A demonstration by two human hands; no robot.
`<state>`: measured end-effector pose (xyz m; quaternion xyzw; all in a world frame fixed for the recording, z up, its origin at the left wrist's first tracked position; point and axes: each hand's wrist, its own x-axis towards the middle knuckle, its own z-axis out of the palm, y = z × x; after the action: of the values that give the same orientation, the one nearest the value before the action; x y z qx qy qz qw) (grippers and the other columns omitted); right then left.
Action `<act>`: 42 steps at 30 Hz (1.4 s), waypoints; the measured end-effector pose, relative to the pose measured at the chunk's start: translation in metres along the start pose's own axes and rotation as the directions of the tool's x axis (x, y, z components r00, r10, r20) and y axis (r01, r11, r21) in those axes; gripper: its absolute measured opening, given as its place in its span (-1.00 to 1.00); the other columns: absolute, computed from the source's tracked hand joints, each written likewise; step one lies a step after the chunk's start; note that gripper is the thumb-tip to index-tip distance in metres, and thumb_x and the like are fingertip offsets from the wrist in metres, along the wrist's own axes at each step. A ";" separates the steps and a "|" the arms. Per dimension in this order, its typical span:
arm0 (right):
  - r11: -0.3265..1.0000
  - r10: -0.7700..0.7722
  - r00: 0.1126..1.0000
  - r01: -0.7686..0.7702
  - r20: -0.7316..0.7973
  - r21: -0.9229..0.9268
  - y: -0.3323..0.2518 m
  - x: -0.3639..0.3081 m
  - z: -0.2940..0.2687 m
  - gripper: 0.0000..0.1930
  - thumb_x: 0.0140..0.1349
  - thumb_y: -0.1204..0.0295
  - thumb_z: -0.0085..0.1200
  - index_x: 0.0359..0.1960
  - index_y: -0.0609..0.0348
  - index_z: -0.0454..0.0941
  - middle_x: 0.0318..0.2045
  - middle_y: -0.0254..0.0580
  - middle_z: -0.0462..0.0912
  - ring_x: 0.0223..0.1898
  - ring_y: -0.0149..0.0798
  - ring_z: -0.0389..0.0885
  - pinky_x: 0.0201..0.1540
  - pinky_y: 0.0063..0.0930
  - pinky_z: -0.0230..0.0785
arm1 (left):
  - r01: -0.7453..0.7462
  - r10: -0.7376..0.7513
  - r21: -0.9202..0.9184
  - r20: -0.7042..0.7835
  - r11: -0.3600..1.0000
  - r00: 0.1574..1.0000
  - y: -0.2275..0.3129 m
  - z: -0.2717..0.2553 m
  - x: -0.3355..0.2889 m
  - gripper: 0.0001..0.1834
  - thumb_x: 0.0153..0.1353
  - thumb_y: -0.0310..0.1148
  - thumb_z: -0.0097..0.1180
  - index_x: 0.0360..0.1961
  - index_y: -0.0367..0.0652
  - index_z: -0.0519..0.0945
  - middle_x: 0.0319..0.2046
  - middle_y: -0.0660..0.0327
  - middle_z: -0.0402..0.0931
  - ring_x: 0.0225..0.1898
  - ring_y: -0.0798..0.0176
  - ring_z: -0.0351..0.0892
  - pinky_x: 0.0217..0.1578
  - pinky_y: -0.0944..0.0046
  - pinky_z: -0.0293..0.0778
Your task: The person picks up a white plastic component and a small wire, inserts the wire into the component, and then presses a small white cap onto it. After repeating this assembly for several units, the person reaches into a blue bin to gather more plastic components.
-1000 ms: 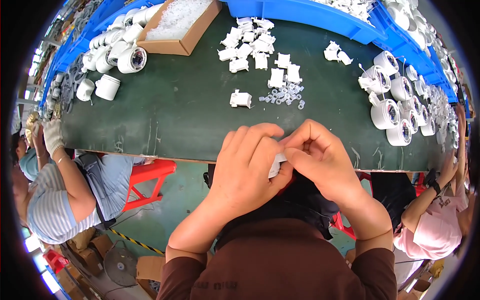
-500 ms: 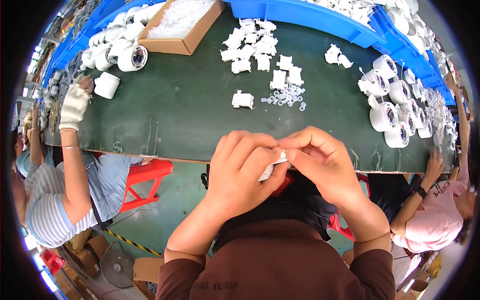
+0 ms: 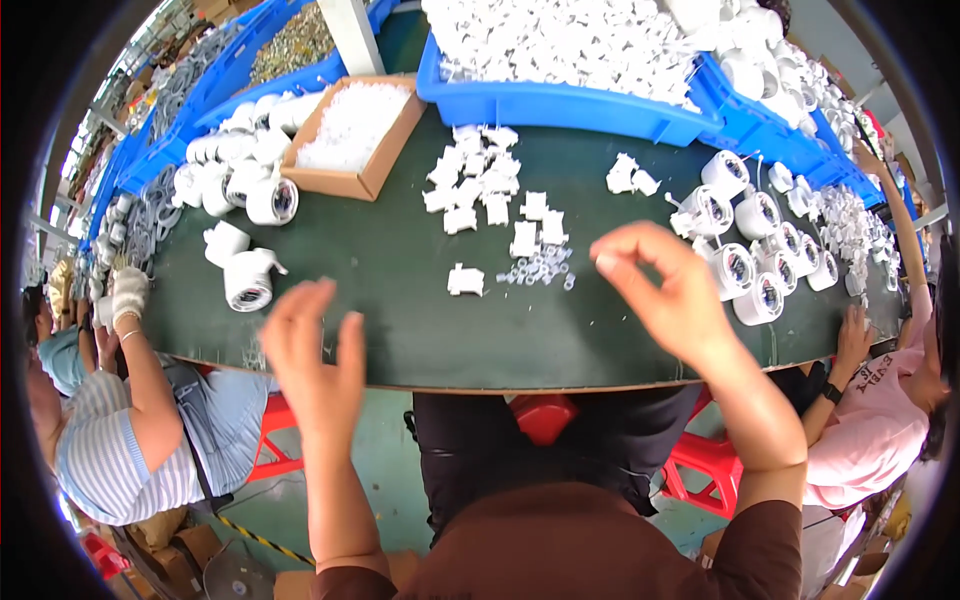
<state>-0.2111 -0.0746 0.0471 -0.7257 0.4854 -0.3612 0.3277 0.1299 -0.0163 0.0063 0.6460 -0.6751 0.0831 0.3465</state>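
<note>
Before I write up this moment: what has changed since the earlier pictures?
Both hands have parted: left hand leftward, right hand rightward. The small white part they held no longer shows in them; a white housing now lies near the left hand. The white brackets and clear rings kept their arrangement.

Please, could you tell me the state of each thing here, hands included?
Left hand: open, fingers spread
Right hand: half-curled, grip unclear
White cylinder: untouched
Translucent rings: loosely scattered
Lone white bracket: untouched
Cardboard box: open, filled
Central blue bin: open, filled
</note>
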 end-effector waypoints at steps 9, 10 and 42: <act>0.732 -0.338 0.902 0.072 -0.270 -0.677 0.073 0.156 -0.094 -0.69 0.33 0.30 0.22 0.00 0.19 0.57 0.01 -0.06 0.67 0.04 -0.08 0.61 0.07 -0.21 0.45 | 0.074 0.059 -0.389 0.318 0.918 0.946 0.064 0.042 0.016 -0.60 0.16 -0.44 0.32 0.05 -0.16 0.60 -0.11 0.05 0.54 -0.20 -0.04 0.59 -0.13 0.08 0.53; 0.706 -0.212 0.944 -0.032 -0.254 -0.708 0.081 0.172 -0.099 -0.44 0.27 0.11 0.27 0.21 0.11 0.47 0.20 0.08 0.53 0.24 0.14 0.48 0.22 -0.10 0.37 | 0.074 0.063 -0.404 0.316 0.912 0.947 0.063 0.046 0.017 -0.66 0.17 -0.45 0.30 0.01 -0.16 0.62 -0.16 0.07 0.56 -0.20 -0.04 0.59 -0.15 0.07 0.53; 0.723 0.330 0.929 -0.137 0.166 -0.677 0.056 0.216 -0.133 -0.04 0.21 -0.35 0.08 0.50 -0.04 0.19 0.50 0.24 0.06 0.45 0.19 0.21 0.46 -0.11 0.09 | -0.093 0.205 -0.630 0.107 0.771 0.973 0.063 0.070 0.150 -0.81 0.34 -0.51 0.11 -0.04 -0.25 0.57 -0.10 0.04 0.55 -0.11 0.08 0.57 -0.07 0.20 0.49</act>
<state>-0.2913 -0.3121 0.1155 -0.7689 0.6185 -0.0196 0.1605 0.0577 -0.1681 0.0615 0.4448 -0.7409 -0.1715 0.4731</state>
